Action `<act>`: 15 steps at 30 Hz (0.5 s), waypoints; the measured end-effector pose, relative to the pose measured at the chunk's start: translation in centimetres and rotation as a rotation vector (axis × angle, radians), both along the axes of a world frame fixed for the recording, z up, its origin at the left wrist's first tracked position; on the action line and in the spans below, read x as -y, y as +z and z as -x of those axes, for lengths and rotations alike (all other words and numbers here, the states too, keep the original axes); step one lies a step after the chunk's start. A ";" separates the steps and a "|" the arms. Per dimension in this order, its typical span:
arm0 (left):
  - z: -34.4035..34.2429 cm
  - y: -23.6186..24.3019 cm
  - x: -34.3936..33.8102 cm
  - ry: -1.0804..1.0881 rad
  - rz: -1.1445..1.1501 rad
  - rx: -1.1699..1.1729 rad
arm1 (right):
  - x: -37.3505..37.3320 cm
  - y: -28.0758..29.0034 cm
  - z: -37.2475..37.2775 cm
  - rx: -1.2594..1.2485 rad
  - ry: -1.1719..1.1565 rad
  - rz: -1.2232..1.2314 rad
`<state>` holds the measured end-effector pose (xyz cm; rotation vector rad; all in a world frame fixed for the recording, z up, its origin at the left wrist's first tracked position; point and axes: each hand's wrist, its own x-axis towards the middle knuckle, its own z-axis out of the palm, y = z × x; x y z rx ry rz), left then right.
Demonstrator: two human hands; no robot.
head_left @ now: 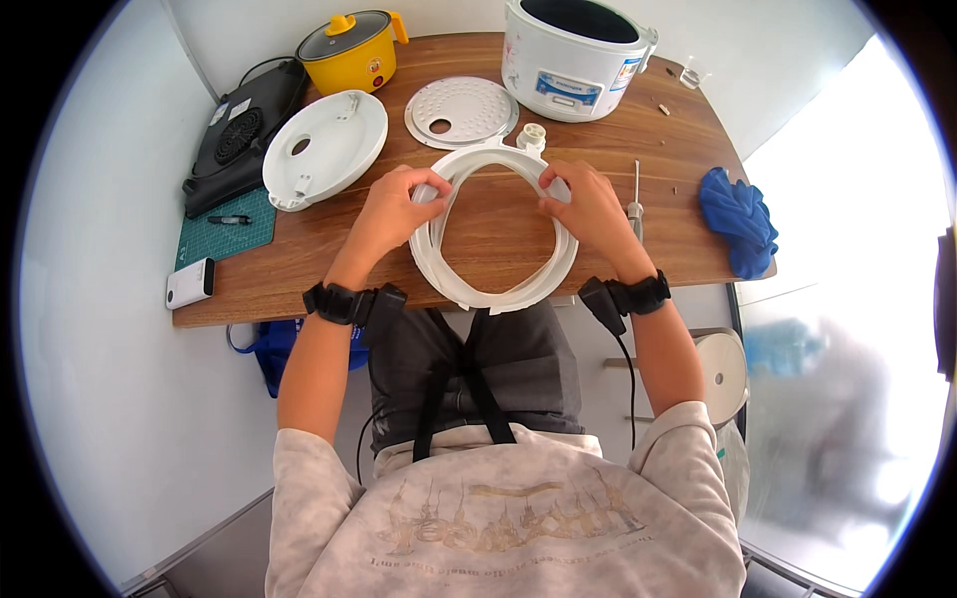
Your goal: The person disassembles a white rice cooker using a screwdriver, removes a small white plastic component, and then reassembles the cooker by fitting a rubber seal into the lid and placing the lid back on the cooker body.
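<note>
A white plastic lid ring (423, 261) stands at the table's near edge, with a thin pale sealing ring (493, 157) lying loosely inside it. My left hand (399, 207) is closed on the left side of the rings, thumb and fingers pinching at the inner edge. On the opposite side my right hand (590, 207) pinches the rings in the same way. Just beyond them sits a small white cap (533, 138). A white lid cover (334, 159) lies to the left, and a dimpled round metal plate (464, 105) farther back. The white rice cooker body (543, 70) stands open behind.
A screwdriver (636, 204) and a blue cloth (738, 224) lie at right. At left are a yellow pot (344, 70), a black appliance (264, 110), a green cutting mat (254, 234) with a pen (229, 219), and a white power bank (189, 284). Small bits (664, 110) lie back right.
</note>
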<state>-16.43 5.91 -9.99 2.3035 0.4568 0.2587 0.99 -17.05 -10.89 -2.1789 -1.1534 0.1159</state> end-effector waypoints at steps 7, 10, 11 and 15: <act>0.7 0.8 1.5 -0.093 0.147 0.206 | 0.3 0.7 0.8 -0.028 0.016 -0.081; 1.0 0.8 2.0 -0.047 0.168 0.185 | 0.4 0.9 1.3 -0.016 0.028 -0.076; 1.0 0.6 1.9 -0.065 0.147 0.172 | 0.4 1.0 1.4 0.001 0.041 -0.070; 0.7 -0.3 0.9 -0.128 0.074 0.072 | 0.4 0.4 1.5 0.039 0.077 -0.070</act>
